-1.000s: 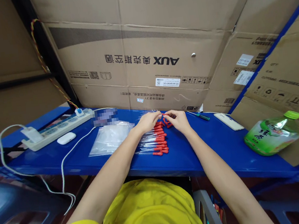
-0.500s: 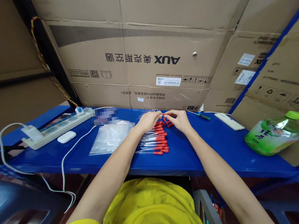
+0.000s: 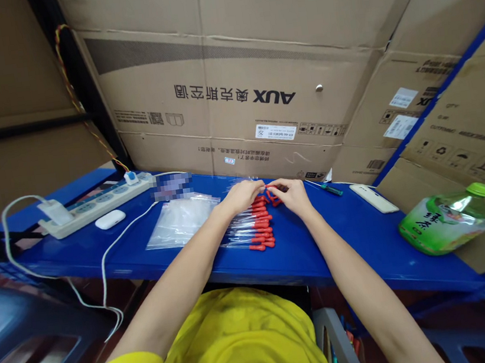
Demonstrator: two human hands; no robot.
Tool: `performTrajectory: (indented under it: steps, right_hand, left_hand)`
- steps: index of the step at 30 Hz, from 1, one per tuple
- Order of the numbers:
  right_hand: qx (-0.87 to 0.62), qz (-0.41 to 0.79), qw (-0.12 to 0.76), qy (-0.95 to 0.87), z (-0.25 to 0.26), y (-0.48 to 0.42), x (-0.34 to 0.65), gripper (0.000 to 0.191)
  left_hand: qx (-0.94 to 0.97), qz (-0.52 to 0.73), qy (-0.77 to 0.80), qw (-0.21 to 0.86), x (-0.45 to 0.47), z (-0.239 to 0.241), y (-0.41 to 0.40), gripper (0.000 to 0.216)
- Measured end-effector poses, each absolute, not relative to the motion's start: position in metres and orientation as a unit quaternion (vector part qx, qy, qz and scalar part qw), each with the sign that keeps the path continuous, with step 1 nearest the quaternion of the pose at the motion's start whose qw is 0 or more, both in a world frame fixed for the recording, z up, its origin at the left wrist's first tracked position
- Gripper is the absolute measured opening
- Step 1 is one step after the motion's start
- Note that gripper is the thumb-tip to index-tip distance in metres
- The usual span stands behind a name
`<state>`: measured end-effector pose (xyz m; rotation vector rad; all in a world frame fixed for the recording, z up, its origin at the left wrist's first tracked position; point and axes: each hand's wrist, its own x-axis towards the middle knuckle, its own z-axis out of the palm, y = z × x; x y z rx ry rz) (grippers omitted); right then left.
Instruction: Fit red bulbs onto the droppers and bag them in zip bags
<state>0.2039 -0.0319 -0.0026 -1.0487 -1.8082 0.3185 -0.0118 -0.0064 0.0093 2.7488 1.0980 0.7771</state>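
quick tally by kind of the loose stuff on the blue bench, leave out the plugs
power strip: 1
white earbud case: 1
pile of clear bags: 1
green-handled tool: 1
flat white device: 1
green bottle: 1
red-capped tubes: too overlapped to count; left hand and right hand pinch one
total: 6, plus the tubes

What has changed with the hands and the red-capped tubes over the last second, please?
Nothing visibly changed. The left hand and right hand stay together at the far end of the row of red-capped tubes, both pinched on a small red piece, the same grip as before. The plastic bags, power strip and green bottle lie where they were.
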Motion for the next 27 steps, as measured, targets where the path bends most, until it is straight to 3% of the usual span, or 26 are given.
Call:
performTrajectory:
  steps: [20, 27]
  right_hand:
    - [-0.447, 0.148, 0.487, -0.736, -0.0012, -0.0313, 0.2019, 0.029]
    - [-0.455, 0.171, 0.493, -0.722, -0.0009, -0.0267, 0.2040, 0.031]
  left_hand:
    - [0.897, 0.312, 0.310, 0.037, -0.0103, 0.0015, 0.0002, 0.029]
    - [0.890, 0.314, 0.331, 0.032, -0.0072, -0.0002, -0.0005, 0.038]
